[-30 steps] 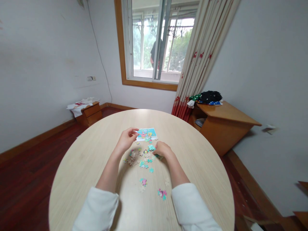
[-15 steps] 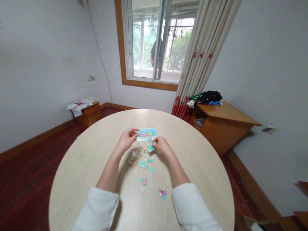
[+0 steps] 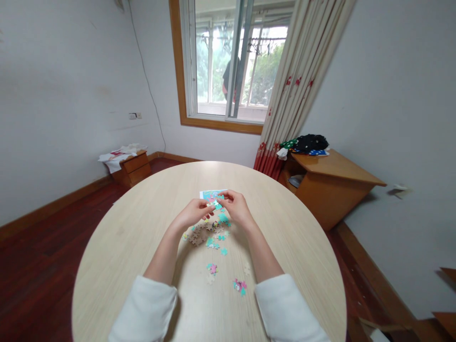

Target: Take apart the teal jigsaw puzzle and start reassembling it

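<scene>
Over the far part of the scattered jigsaw pieces, my two hands come together at some joined teal puzzle pieces [image 3: 217, 204]. My left hand [image 3: 194, 213] pinches their left side between thumb and fingers. Opposite it, my right hand [image 3: 235, 205] grips the right side. Just behind lies the picture card [image 3: 205, 194], partly covered by my fingers. Below the hands is a heap of loose jigsaw pieces [image 3: 198, 234], many with the plain brown side up. Teal pieces [image 3: 212, 243] lie right of the heap.
On the round table [image 3: 142, 247], nearer to me, sit a small pink cluster [image 3: 212, 269] and a pink and teal cluster [image 3: 240, 286]. A wooden desk [image 3: 331, 180] with clothes stands beyond at right, a small cabinet [image 3: 135, 168] at left. A person [image 3: 228, 78] shows through the window.
My right hand has lifted and moved up and left with teal pieces from the pile. My left hand has come down and right to meet it at these pieces.
</scene>
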Available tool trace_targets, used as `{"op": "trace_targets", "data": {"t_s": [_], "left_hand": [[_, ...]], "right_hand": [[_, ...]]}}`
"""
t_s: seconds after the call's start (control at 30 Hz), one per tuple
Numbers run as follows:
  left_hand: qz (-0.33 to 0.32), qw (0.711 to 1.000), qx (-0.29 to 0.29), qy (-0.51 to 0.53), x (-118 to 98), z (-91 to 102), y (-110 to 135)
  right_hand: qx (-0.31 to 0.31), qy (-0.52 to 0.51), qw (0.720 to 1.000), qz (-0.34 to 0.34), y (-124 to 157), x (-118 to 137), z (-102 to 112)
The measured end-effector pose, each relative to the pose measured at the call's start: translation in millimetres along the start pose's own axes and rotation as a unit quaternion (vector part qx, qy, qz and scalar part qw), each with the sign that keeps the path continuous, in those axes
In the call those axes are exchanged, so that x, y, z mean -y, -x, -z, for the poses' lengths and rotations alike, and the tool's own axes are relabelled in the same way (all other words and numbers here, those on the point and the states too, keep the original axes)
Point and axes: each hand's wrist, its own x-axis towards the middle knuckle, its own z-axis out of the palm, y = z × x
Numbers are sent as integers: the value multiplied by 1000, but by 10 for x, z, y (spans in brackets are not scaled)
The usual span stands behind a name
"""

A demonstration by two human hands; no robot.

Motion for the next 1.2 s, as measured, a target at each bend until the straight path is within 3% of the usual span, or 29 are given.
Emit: {"op": "trace_targets", "data": {"t_s": [0.3,0.4,0.7,0.97,1.2], "left_hand": [[-38,998,-47,25,-18,31,-16],[-44,998,-48,23,-23,28,-19],[-57,994,-88,-16,-27,25,-15],[-84,992,-81,-39,-84,19,-1],[-118,991,-60,-35,-98,15,4]], "right_hand": [[51,-72,995,-54,41,109,-50],[63,-86,993,-43,56,124,-63],[34,-91,995,-19,66,165,-69],[29,-70,997,4,59,194,-86],[42,-122,991,-29,70,247,-74]]}}
